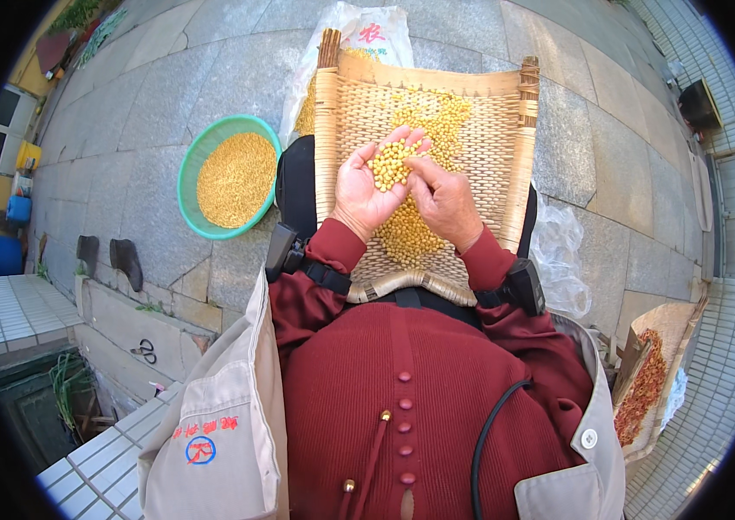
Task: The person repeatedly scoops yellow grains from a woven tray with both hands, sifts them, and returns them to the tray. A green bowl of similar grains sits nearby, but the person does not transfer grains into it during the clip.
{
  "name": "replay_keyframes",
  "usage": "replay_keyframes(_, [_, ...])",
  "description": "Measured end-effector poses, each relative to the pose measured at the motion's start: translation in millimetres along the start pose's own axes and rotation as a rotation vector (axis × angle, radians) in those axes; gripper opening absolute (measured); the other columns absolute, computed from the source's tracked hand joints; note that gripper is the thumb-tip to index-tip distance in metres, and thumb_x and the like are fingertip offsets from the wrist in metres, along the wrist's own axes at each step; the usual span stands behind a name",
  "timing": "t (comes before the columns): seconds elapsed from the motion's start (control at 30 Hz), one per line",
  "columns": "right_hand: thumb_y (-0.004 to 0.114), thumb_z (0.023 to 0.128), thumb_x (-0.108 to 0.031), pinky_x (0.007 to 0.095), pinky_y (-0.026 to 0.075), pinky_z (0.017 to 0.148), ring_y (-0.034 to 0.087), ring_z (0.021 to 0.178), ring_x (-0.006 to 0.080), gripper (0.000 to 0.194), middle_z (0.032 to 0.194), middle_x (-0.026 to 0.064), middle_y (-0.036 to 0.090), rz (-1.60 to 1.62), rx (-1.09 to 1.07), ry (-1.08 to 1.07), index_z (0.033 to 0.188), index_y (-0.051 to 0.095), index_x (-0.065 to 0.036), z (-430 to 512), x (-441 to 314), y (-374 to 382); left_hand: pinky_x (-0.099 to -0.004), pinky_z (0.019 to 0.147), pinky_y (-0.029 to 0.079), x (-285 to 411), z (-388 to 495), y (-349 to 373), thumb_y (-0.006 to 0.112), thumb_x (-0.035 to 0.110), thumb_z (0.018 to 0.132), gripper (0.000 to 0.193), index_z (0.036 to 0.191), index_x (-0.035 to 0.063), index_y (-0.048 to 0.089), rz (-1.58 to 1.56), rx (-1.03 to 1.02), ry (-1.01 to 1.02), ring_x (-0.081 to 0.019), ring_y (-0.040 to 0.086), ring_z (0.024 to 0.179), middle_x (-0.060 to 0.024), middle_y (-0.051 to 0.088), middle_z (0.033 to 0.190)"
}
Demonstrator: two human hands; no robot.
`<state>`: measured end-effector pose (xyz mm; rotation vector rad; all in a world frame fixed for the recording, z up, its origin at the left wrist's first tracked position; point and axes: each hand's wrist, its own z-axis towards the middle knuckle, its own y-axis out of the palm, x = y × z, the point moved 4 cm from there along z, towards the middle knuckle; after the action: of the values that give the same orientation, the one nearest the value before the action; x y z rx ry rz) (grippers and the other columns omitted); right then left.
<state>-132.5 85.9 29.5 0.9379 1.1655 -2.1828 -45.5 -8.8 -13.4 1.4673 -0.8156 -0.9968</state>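
Observation:
A woven wicker winnowing basket (497, 162) with wooden side poles rests across the lap. Yellow beans, seemingly soybeans (409, 240), lie spread over its weave, with a heap near the body and more toward the far edge. Above them my left hand (374, 182) is turned palm up and cupped, holding a small pile of the beans (390, 162). My right hand (445, 198) is beside it, thumb and forefinger drawn together at the pile's right edge; whether a bean is between the fingertips cannot be seen.
A green plastic basin (188, 201) of small golden grains stands on the stone paving to the left. Beyond the basket lies a printed plastic sack (393, 32). Clear plastic film (559, 260) is at the right, near another woven basket (650, 439) holding reddish dried pieces. Scissors (145, 351) lie lower left.

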Motion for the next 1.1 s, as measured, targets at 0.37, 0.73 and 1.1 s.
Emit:
replay_keyframes(0.37, [0.065,0.088,-0.001,0.0333,0.05,0.053,0.067,0.058,0.0219,0.02,0.072,0.0142,0.067,0.073,0.165,0.022,0.108,0.068,-0.002,-3.9,-2.3,-4.7,-0.055,0.118,0.03,-0.9,-3.0,8.1,0.033,0.023,0.099,0.057,0.149,-0.004,0.035,-0.141,-0.175,-0.082,-0.0397,0.032,0.145,-0.0236,0.035,0.155])
replay_keyframes(0.73, [0.064,0.089,0.002,0.0263,0.047,0.053,0.061,0.056,0.0121,0.023,0.071,0.0106,0.067,0.096,0.19,0.042,0.111,0.068,-0.001,-6.6,0.2,1.2,-0.0516,0.118,0.031,-1.9,-3.9,8.3,0.036,0.023,0.099,0.057,0.15,-0.001,0.036,-0.044,-0.013,0.006,-0.0386,0.031,0.146,-0.0229,0.035,0.155])
replay_keyframes(1.1, [0.063,0.092,0.001,0.0197,0.037,0.051,0.046,0.058,-0.0001,0.014,0.067,-0.0056,0.055,0.312,0.435,0.145,0.105,0.067,0.0,-15.6,19.1,-3.1,-0.0536,0.118,0.032,-2.5,-6.3,13.5,0.035,0.021,0.099,0.054,0.149,-0.0007,0.037,-0.103,0.04,0.029,-0.0389,0.036,0.143,-0.0226,0.04,0.152])
